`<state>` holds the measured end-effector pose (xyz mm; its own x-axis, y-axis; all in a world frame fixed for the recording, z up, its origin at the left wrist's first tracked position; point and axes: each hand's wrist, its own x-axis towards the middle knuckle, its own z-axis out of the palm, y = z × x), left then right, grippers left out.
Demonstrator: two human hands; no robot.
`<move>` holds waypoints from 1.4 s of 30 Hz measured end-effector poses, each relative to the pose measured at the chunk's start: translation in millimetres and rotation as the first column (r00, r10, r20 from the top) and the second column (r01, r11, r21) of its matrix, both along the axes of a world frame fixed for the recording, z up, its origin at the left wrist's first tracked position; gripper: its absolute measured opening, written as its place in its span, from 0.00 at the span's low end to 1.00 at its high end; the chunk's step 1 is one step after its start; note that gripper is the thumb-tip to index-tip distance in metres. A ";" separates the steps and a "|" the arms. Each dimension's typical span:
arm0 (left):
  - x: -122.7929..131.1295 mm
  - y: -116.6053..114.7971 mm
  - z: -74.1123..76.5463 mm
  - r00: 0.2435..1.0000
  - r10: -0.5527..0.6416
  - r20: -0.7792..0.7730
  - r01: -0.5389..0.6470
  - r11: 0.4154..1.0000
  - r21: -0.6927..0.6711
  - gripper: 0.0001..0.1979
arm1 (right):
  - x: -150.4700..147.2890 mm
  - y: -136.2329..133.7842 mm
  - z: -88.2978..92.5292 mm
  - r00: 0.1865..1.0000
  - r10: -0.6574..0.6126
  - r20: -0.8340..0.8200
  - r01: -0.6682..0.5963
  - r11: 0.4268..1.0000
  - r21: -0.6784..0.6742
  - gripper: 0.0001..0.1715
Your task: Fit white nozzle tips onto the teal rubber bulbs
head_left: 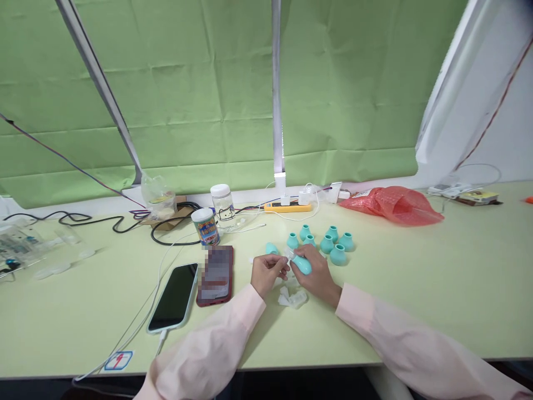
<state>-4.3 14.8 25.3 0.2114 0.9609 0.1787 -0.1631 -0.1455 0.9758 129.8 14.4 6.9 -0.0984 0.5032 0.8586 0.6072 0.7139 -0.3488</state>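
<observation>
Gripping the teal bulb [302,266]: right hand [317,273], fingers closed round it, thumb side facing the left hand [265,274]. Left fingers curled in, thumb drawn up close to the fingertips, almost no gap; can't tell if they pinch anything, too small to see. Clear piece [288,253] sits at the bulb's upper-left end, between the two hands. Bulb is tilted, long axis diagonal: rounded end points down-right, toward the wearer, other end up-left, away. Location: over the table [400,339], in front of the wearer, just above the translucent scraps [293,298]. Teal cups [338,255] stand mouth-up in a cluster beyond the right hand; tipped cup [271,248] lies just beyond the left. Red phone [228,272] is left of the left hand, well apart from the bulb.
</observation>
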 end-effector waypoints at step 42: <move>-3.6 5.6 -3.9 0.996 -0.009 0.089 0.016 0.996 -0.082 0.12 | 2.9 2.8 -0.2 0.972 -0.115 0.207 0.091 0.988 0.122 0.09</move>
<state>-7.9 20.4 21.5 0.2105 0.9706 0.1170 -0.2505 -0.0621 0.9661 132.7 17.3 6.7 -0.2375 0.4228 0.8746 0.7312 0.6705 -0.1256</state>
